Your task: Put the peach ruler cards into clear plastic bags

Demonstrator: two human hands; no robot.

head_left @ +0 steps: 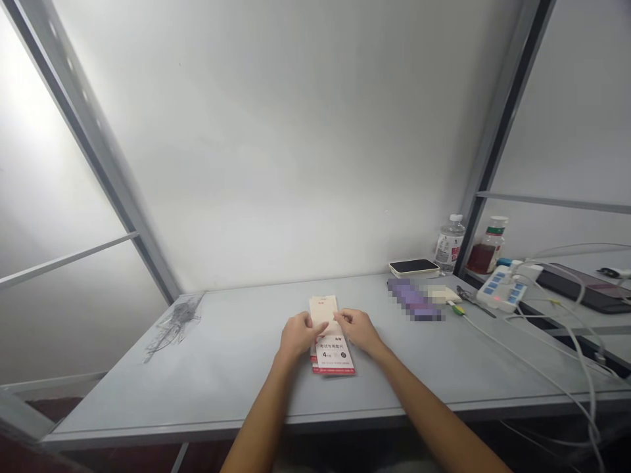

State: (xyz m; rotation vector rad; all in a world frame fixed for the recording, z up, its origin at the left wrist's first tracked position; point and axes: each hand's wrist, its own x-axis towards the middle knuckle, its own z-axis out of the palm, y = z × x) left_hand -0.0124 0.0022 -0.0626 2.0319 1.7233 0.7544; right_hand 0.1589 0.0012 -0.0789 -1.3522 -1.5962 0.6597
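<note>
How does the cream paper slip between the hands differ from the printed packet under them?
The cream paper slip is nearly blank, with one small red mark near its top; the printed packet carries dark text and a red lower band. The slip is touched by the left hand and right hand; the packet lies flat on the table beneath them. Both are narrow, rectangular paper items.

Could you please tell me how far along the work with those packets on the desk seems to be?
Little looks finished, as far as I can tell: the printed ruler-set packets lie in a stack on the grey desk. In hand, the left hand holds a cream card over the stack, with the right hand at its edge. What remains is the stack itself, with its red-edged packets still piled beneath.
</note>
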